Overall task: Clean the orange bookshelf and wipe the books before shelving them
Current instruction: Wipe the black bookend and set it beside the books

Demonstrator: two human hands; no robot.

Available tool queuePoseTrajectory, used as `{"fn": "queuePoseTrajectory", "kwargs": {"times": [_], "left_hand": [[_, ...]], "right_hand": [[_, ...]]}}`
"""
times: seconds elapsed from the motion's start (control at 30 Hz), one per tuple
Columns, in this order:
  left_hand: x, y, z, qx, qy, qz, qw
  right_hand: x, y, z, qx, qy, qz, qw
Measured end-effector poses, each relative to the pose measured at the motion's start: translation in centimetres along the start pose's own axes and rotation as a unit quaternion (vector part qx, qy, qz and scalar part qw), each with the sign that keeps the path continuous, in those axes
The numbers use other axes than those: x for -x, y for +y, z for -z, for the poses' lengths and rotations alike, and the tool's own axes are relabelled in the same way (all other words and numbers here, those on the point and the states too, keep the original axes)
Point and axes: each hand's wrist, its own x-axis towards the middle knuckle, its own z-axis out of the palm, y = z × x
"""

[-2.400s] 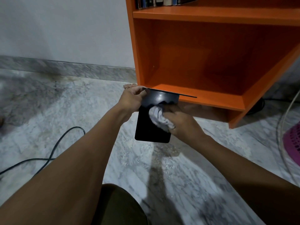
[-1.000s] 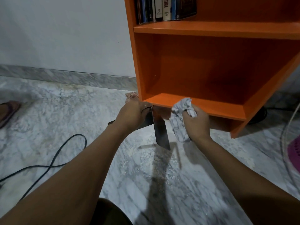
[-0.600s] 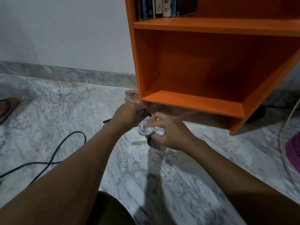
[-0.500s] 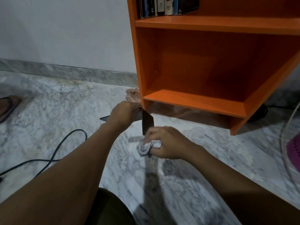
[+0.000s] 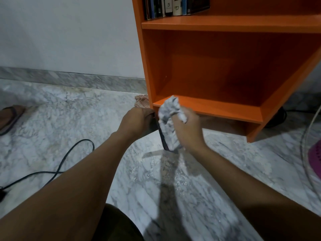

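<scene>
My left hand [image 5: 136,121] grips the top of a thin black book [image 5: 163,140], held edge-on and hanging down in front of the orange bookshelf [image 5: 225,66]. My right hand [image 5: 187,131] holds a crumpled white cloth [image 5: 169,119] and presses it against the book's right face. Most of the book is hidden behind the cloth and both hands. The lower compartment of the bookshelf holds nothing. Several books [image 5: 173,6] stand upright on the shelf above.
A black cable [image 5: 69,159] loops over the marble floor [image 5: 86,119] at the left. A sandal [image 5: 10,117] lies at the far left edge. A brownish rag [image 5: 141,101] sits by the shelf's left foot. A purple basket [image 5: 315,162] and a grey cord are at the right.
My right hand has moved the cloth from low on the book back up along its side, while my left hand keeps holding the book's top.
</scene>
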Motion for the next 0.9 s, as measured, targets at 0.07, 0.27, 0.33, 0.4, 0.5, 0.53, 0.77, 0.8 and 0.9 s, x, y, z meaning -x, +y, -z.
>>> {"fn": "queuePoseTrajectory", "kwargs": {"times": [0.07, 0.27, 0.33, 0.4, 0.5, 0.53, 0.77, 0.8, 0.9], "left_hand": [[0.1, 1.0, 0.4, 0.022, -0.003, -0.016, 1.0], [0.1, 0.4, 0.8, -0.003, 0.042, -0.025, 0.999], [0.1, 0.4, 0.5, -0.014, 0.045, -0.029, 0.998], [0.1, 0.2, 0.2, -0.022, 0.036, -0.033, 0.999], [0.1, -0.7, -0.3, -0.023, 0.016, -0.003, 1.0], [0.1, -0.9, -0.5, -0.019, 0.01, -0.001, 1.0], [-0.3, -0.8, -0.8, 0.0, -0.003, -0.033, 0.999], [-0.1, -0.9, -0.7, 0.001, 0.002, -0.034, 0.999], [0.0, -1.0, -0.5, 0.003, 0.002, -0.034, 0.999]], "right_hand": [[1.2, 1.1, -1.4, 0.043, -0.019, 0.051, 0.998], [0.1, 6.4, 0.4, 0.066, 0.057, -0.199, 0.976], [-0.6, 6.9, 1.5, 0.052, 0.11, -0.27, 0.955], [-1.2, 6.0, 1.9, 0.038, 0.158, -0.258, 0.952], [-1.7, 2.6, 1.2, -0.008, 0.15, -0.142, 0.978], [-1.5, 1.3, 0.5, -0.023, 0.122, -0.095, 0.988], [-1.4, 3.0, -0.7, 0.042, 0.035, -0.109, 0.993], [-1.7, 3.8, 0.0, 0.027, 0.054, -0.173, 0.983], [-2.5, 4.3, 1.3, 0.037, 0.114, -0.175, 0.977]]}}
